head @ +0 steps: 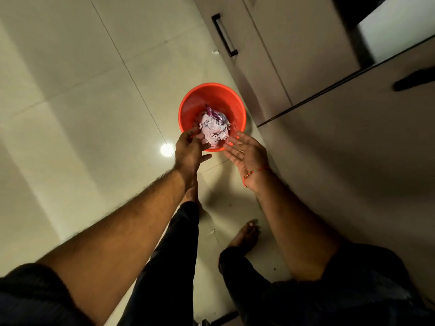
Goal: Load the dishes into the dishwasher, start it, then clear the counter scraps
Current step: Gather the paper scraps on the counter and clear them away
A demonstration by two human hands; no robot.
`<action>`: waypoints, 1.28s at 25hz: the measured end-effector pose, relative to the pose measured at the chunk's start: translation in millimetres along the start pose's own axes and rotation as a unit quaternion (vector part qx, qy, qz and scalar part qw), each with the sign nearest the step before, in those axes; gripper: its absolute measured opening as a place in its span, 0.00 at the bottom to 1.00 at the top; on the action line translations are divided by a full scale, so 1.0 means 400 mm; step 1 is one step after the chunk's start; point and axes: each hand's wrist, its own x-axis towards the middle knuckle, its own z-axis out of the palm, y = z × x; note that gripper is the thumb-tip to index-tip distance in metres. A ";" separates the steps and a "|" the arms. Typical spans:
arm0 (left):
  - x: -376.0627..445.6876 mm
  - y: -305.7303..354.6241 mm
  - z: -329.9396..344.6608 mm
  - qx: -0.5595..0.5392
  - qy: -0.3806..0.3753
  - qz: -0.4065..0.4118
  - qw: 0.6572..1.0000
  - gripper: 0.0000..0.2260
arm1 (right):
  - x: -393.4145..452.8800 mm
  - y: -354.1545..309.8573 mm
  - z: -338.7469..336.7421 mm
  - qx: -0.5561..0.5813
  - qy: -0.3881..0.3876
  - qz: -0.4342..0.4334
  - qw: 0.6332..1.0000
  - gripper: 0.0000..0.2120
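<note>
Fingers spread and loose on both sides, holding nothing: left hand (191,147) back-up, right hand (244,152) palm-up, both over the near rim of the orange bin (188,107). The crumpled scraps (214,129) sit inside it, on the tiled floor (82,90) beside the cabinet (294,55).

Dark short sleeves (33,292), black trousers (174,255), red thread bracelet (255,171), bare feet (244,234)
</note>
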 end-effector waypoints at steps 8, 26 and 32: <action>-0.381 0.129 0.060 0.067 -0.016 0.091 0.993 0.12 | -0.410 -0.182 -0.028 -0.036 -0.042 -0.043 0.998 0.12; -1.050 0.420 0.468 0.153 -0.355 0.254 0.887 0.10 | -1.165 -0.567 -0.309 0.003 0.095 -0.334 0.938 0.13; -1.087 0.474 0.571 0.311 -0.441 0.321 0.779 0.10 | -1.243 -0.616 -0.393 0.071 0.242 -0.375 0.892 0.12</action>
